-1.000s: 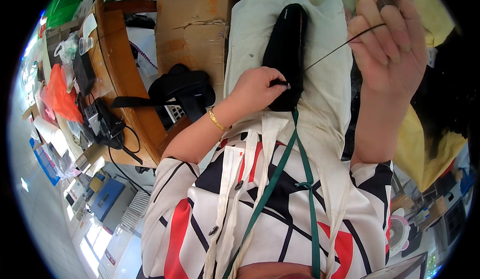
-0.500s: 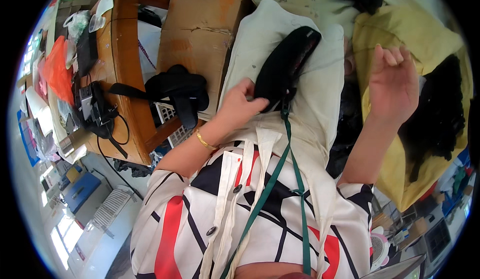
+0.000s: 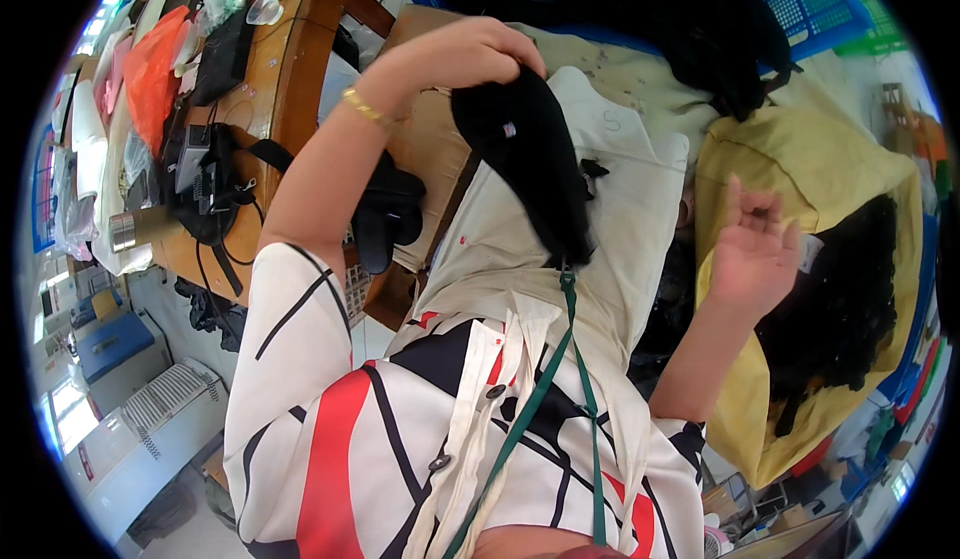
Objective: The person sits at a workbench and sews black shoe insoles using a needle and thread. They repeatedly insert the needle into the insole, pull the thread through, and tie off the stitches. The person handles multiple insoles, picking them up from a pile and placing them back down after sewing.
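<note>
Head view: two hands point(image 3: 460, 54) point(image 3: 750, 249), one black garment point(image 3: 530, 159).

One head-worn fisheye view is looking steeply down from close above the person's chest, taking in the lap ahead, with the wooden desk point(image 3: 290, 79) curving along the left rim.

Open room is left between the left hand point(image 3: 470, 54) and the right hand point(image 3: 750, 249), over the pale cloth point(image 3: 640, 189) spread there. The left side is blocked by the wooden table point(image 3: 290, 69), which is crowded with an orange bag point(image 3: 150, 74) and a black strap point(image 3: 235, 209). The right side is hemmed in by a yellow sack point(image 3: 800, 159) with dark fabric point(image 3: 845, 299) spilling from it. Passage at the top is closed by a blue crate point(image 3: 810, 9).
</note>
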A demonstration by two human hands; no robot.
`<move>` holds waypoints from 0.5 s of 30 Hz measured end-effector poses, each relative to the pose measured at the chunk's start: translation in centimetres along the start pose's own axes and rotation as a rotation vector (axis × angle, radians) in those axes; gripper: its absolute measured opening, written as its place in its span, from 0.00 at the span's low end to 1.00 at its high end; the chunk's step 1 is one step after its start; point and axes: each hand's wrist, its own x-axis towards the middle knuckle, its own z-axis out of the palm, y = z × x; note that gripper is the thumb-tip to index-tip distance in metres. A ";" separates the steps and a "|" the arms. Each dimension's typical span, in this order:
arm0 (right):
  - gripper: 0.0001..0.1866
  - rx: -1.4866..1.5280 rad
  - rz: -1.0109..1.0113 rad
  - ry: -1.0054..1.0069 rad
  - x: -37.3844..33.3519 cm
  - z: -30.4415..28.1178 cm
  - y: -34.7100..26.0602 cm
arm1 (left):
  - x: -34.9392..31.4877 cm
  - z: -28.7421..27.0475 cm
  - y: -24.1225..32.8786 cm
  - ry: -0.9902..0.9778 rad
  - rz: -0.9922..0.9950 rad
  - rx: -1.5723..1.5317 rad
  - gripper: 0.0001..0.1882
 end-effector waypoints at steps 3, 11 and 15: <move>0.12 -0.155 -0.058 0.067 0.5 -2.8 2.0 | 3.7 4.7 -2.8 -0.136 0.068 0.110 0.21; 0.08 -0.576 -0.044 -0.010 0.6 -6.9 7.8 | -0.6 11.6 -1.1 0.638 -0.140 0.526 0.13; 0.12 -0.991 0.158 -0.218 0.7 -5.6 11.7 | -3.2 13.1 -1.7 0.610 -0.189 0.266 0.15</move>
